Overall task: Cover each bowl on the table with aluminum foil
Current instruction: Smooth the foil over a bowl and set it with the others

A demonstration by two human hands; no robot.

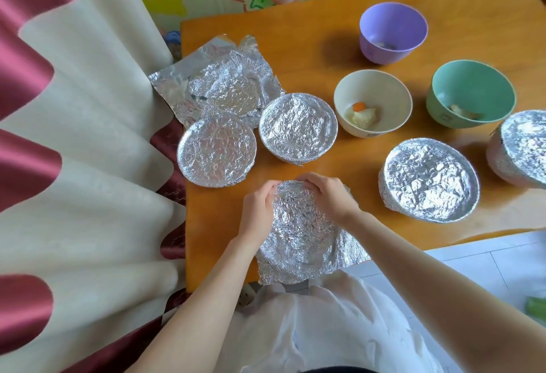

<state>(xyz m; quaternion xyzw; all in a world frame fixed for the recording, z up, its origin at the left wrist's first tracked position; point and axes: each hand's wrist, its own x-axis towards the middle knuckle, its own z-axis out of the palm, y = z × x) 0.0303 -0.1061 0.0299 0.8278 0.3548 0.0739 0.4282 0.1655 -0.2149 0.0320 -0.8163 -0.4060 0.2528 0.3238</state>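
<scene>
Head view: at the table's [310, 47] near edge, left hand [258, 210] and right hand [328, 195] pinch foil at a foil-draped bowl's [298, 225] far rim; rightward, the uncovered cream bowl [373, 97], purple bowl [393, 32] and green bowl [469, 91] each hold food scraps.

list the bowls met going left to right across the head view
leftmost foil-covered bowl → second foil-covered bowl → cream bowl → green bowl → foil-covered bowl at the right edge
</scene>
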